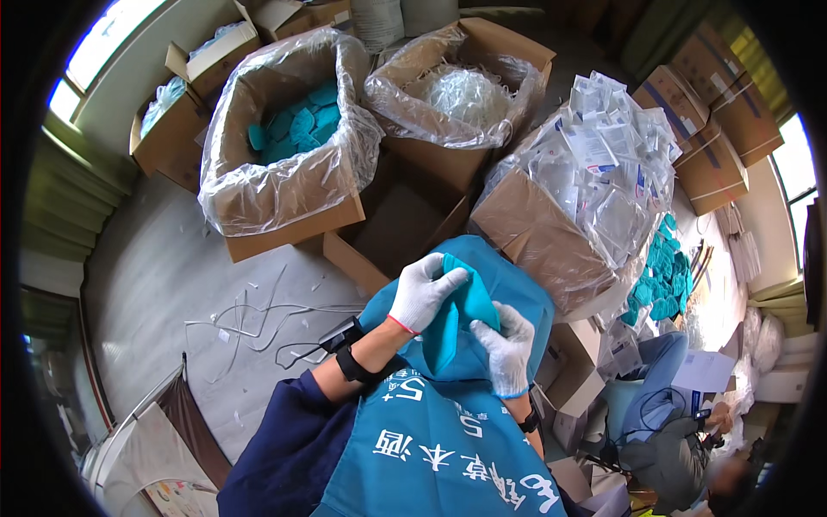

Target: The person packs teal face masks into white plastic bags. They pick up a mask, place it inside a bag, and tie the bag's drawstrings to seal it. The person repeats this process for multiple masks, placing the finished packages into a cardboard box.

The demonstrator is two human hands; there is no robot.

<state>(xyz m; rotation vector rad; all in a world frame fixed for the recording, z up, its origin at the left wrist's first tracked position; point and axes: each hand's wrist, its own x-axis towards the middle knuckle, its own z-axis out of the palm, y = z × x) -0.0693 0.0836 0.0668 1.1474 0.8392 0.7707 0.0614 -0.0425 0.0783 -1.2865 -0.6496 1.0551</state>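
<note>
My left hand (420, 295), in a white knit glove, pinches the upper part of a folded teal piece of soft sheet material (472, 300). One flap of the piece hangs down below that hand. My right hand (506, 346), gloved likewise, has its fingers curled at the piece's right edge and grips it there; part of those fingers is hidden. Both hands are over my lap, which a blue apron (405, 465) covers. Similar teal pieces (297, 129) lie inside a plastic-lined carton (297, 211) ahead on the left.
Beyond my hands stands an open carton (401, 202). Behind it, a lined carton (508, 43) holds thin white strands (465, 95). To the right, a carton (538, 233) is heaped with clear packets (594, 164). Loose straps (250, 319) litter the left floor. A seated person (663, 457) is at lower right.
</note>
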